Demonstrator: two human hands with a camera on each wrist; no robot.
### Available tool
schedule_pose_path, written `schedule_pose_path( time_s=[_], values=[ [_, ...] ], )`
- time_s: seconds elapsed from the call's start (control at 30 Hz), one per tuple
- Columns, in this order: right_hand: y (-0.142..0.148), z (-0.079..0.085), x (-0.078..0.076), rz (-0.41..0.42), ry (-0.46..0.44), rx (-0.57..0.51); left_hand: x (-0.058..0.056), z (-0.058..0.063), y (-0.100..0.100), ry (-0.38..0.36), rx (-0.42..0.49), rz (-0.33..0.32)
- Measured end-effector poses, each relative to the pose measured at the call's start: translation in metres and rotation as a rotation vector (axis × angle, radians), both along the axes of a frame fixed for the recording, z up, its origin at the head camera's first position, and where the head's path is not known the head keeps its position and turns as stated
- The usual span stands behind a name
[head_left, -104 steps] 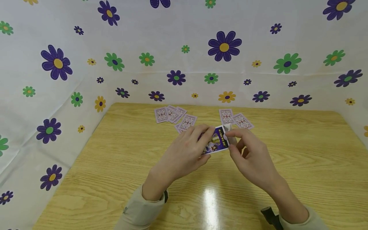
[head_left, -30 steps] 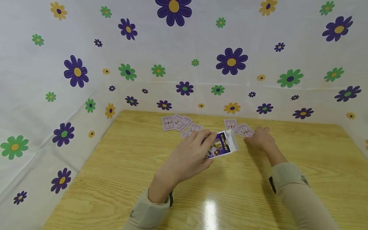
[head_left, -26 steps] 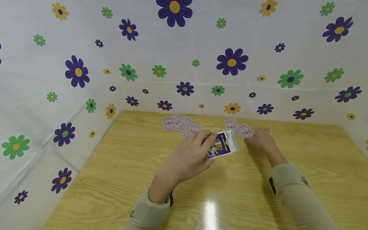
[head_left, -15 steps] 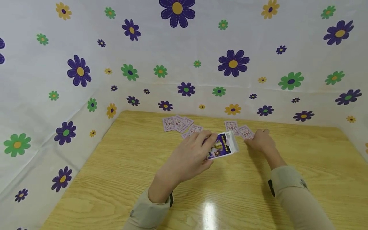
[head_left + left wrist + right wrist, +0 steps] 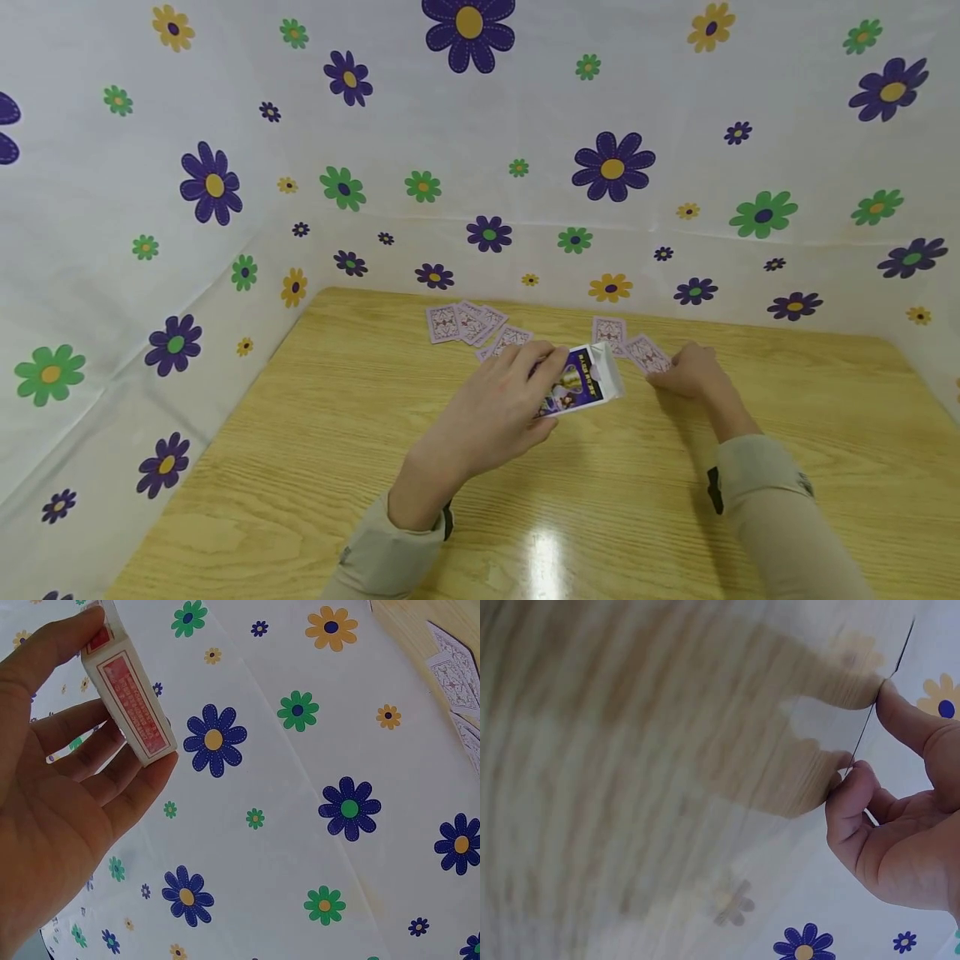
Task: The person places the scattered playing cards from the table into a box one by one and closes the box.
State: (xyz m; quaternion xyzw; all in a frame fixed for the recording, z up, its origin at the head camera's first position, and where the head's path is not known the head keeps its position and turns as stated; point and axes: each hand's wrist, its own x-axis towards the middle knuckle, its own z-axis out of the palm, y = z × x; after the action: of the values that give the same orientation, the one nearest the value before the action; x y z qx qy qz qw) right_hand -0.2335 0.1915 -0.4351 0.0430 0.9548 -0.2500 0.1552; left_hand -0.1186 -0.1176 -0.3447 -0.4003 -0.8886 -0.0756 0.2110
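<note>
In the head view, my left hand [image 5: 487, 412] grips an open card box [image 5: 572, 385] with a purple front and a white flap folded out at its right end. The left wrist view shows the box's red-labelled side [image 5: 133, 705] between thumb and fingers. At the back right, my right hand [image 5: 693, 371] is down at the near right edge of a pink-backed playing card [image 5: 647, 353] lying on the table. In the right wrist view, its thumb and curled fingers [image 5: 851, 802] meet the table at a thin edge. A second playing card [image 5: 609, 333] touches or overlaps that one.
Several pink-backed playing cards [image 5: 444, 323] lie face down, overlapping, at the back left; my left hand partly covers the nearest. The wooden table [image 5: 300, 433] ends at a white flowered cloth [image 5: 540, 192] behind and to the left.
My right hand left the box's flap and reached out to the cards at the back right. Lately it has shifted slightly right, the near card with it. My left hand keeps holding the box.
</note>
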Motion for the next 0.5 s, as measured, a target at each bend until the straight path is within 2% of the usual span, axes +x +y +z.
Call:
schedule_pose_path(
  time_s=[0.27, 0.5],
  values=[
    [0.009, 0.003, 0.004, -0.034, -0.054, -0.076, -0.004, -0.001, 0.001, -0.022, 0.002, -0.001],
    [0.013, 0.001, 0.009, -0.043, -0.029, -0.123, -0.01, -0.008, 0.0, -0.057, 0.021, 0.001]
  ],
)
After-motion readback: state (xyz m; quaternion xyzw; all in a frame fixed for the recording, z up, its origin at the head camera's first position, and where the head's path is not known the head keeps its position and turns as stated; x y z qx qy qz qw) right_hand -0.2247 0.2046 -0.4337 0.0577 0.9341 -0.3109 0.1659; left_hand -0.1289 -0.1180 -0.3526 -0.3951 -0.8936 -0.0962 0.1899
